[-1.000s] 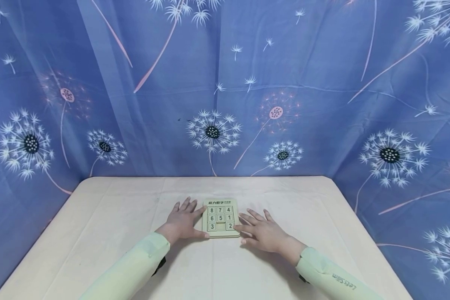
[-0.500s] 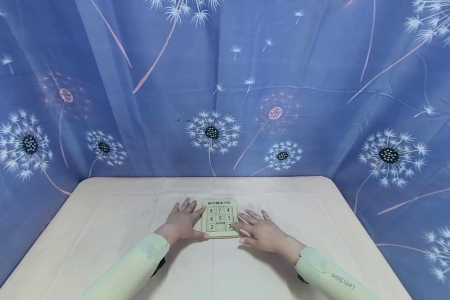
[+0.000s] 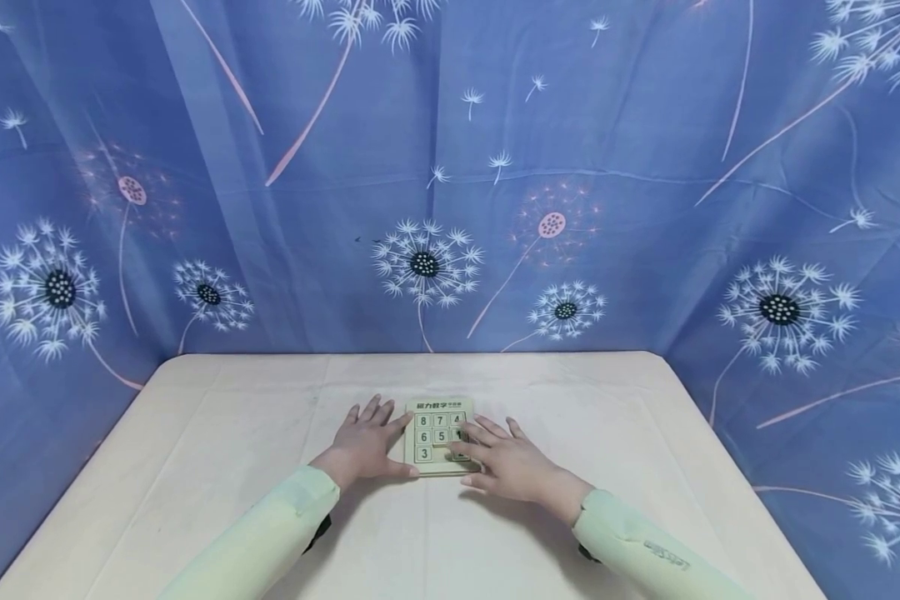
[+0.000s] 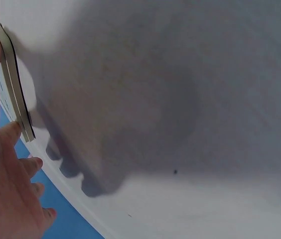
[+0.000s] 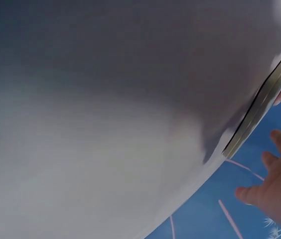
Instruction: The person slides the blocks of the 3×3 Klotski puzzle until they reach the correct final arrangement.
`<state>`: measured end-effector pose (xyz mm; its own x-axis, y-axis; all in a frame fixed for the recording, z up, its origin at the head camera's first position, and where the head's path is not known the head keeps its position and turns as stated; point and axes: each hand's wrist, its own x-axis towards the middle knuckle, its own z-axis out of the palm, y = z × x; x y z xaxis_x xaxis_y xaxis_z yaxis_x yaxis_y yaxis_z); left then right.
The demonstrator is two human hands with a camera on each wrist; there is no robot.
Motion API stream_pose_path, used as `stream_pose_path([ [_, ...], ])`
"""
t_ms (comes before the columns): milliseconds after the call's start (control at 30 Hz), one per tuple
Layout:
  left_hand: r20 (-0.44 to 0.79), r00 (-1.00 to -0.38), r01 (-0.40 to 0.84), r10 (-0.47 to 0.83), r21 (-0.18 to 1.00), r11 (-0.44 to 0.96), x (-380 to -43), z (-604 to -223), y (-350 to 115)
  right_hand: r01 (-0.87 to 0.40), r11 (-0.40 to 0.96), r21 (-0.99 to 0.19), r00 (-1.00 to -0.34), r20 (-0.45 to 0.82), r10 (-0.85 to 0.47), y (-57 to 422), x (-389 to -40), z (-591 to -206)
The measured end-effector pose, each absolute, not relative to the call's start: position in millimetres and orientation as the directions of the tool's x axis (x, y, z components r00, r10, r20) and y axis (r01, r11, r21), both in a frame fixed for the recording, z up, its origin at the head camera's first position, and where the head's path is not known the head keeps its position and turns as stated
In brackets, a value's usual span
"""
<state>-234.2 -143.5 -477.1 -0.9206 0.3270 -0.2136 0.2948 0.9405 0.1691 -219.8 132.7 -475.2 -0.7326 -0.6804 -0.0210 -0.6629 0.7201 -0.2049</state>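
A pale yellow-green sliding number puzzle (image 3: pixel 438 470) lies flat on the table, with dark lettering along its top. Tiles 8, 7, 6, 5 and 3 read clearly, while right-hand fingers partly cover 4, 1 and 2. My left hand (image 3: pixel 360 446) touches the puzzle's left side with thumb and index finger, the other fingers spread on the table; the left wrist view shows this hand (image 4: pixel 6 174) against the puzzle's edge (image 4: pixel 13 79). My right hand (image 3: pixel 516 467) reaches over the right column, its index fingertip near the gap below tile 5. The right wrist view shows spread fingers (image 5: pixel 277 162).
A white-covered table (image 3: pixel 217 442) carries the puzzle near its middle. Blue curtains (image 3: pixel 330 250) with a dandelion print hang behind the table and at both sides. Pale green sleeves (image 3: pixel 270 525) cover both forearms.
My right hand has moved left over the puzzle, its index fingertip going from tile 2 to the gap beside it. The left hand stays in place.
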Motion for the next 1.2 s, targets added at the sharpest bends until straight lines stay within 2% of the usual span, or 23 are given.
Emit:
stream_pose_path([
  [467, -0.211, -0.922, 0.293, 0.324, 0.167, 0.941, -234, -477, -144, -0.705, 0.690, -0.166, -0.690, -0.064, -0.721, 116, -223, -477],
  [1200, -0.212, -0.923, 0.290, 0.321, 0.165, 0.943, -235, -478, -144, -0.705, 0.697, -0.135, -0.689, -0.106, -0.717, 110, -225, -480],
])
